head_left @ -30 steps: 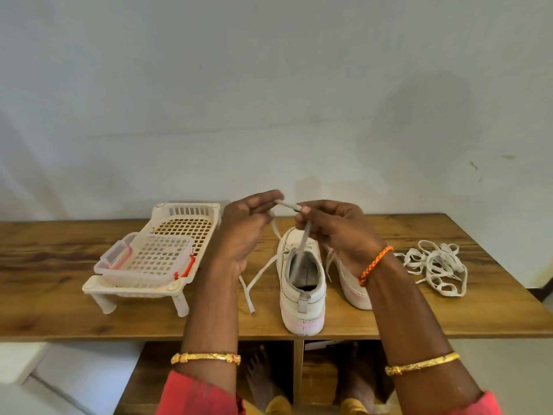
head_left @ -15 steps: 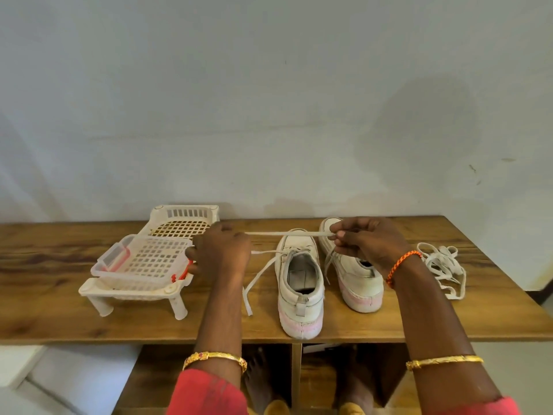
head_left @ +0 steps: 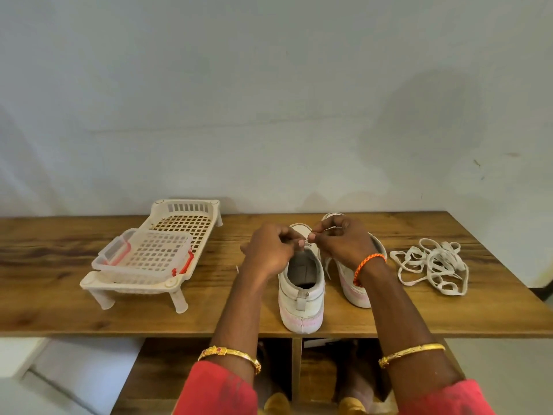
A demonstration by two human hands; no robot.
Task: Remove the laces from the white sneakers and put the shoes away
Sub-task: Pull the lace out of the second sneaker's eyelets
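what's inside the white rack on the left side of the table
A smaller clear perforated basket with red clips sits in the white rack, over its near part. The rack's grid floor under that basket is mostly covered.

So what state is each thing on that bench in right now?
Left hand: pinching the lace.
Right hand: pinching the lace.
Near sneaker: upright, lace partly in.
Far sneaker: upright, partly hidden.
Loose lace: tangled heap on the wooden bench.
Plastic rack: standing, holds nothing.

White slatted plastic rack [head_left: 167, 250] with red clips on a wooden table [head_left: 59, 295], against a pale wall [head_left: 269, 100]
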